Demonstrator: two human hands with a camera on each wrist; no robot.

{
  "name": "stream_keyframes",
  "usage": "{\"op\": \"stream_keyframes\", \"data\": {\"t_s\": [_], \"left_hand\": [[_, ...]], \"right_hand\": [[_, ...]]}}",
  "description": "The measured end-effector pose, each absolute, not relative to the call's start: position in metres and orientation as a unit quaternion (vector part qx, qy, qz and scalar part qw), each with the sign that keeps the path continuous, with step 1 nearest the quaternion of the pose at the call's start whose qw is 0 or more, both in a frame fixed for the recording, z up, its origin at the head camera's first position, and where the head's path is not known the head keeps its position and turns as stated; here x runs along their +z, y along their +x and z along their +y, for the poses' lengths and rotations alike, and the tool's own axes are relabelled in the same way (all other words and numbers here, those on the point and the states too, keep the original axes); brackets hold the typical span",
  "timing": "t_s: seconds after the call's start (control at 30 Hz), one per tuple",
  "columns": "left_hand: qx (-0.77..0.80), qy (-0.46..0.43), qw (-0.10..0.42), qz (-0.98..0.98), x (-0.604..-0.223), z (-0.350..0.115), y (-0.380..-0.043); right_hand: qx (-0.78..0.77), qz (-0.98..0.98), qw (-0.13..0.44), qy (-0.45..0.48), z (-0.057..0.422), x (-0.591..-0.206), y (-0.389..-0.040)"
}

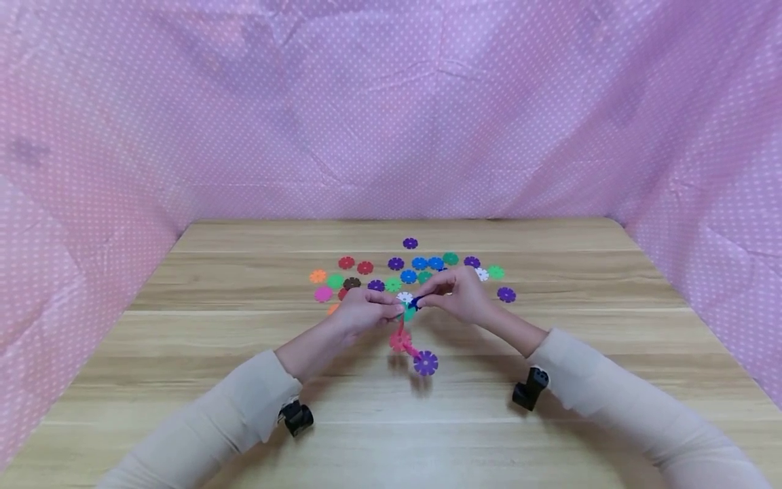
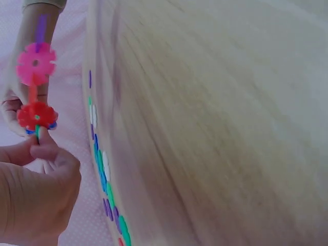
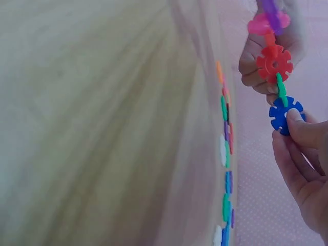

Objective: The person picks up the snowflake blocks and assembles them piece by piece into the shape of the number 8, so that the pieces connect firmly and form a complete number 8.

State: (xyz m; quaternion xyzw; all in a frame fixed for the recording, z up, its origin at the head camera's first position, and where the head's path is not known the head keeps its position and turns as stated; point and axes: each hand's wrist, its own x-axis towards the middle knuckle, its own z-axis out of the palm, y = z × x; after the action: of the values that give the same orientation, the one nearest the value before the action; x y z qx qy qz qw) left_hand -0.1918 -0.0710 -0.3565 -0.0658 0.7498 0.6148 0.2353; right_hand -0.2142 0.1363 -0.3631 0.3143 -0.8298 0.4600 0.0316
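Pinching a green disc [image 3: 281,90], the left hand [image 1: 366,310] is just beside the blue disc [image 3: 280,118] the right hand [image 1: 458,294] pinches.

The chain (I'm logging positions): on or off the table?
Off: the left hand holds the chain up by its green disc, clear of the table in both wrist views.

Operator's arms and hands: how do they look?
Left hand and right hand are bare, no gloves. The left sleeve and right sleeve are long, beige, ending short of the hands; each has a small black wrist camera near its end.
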Motion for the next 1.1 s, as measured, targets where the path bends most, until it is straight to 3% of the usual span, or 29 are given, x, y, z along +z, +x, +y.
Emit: {"op": "stream_keyframes", "data": {"t_s": [0.3,0.53,1.1], "left_hand": [[0.616,-0.036,0.268,0.74,-0.354,-0.067,-0.191],[0.601,-0.032,0.263,0.754,-0.356,-0.068,-0.19],[0.612,-0.062,0.249,0.748,-0.361,-0.086,-0.19]], "right_hand": [[0.454,-0.816,-0.028,0.357,0.144,-0.356,-0.221],[0.431,-0.828,-0.035,0.358,0.152,-0.353,-0.221],[0.36,-0.894,-0.041,0.262,0.226,-0.352,-0.24]]}}
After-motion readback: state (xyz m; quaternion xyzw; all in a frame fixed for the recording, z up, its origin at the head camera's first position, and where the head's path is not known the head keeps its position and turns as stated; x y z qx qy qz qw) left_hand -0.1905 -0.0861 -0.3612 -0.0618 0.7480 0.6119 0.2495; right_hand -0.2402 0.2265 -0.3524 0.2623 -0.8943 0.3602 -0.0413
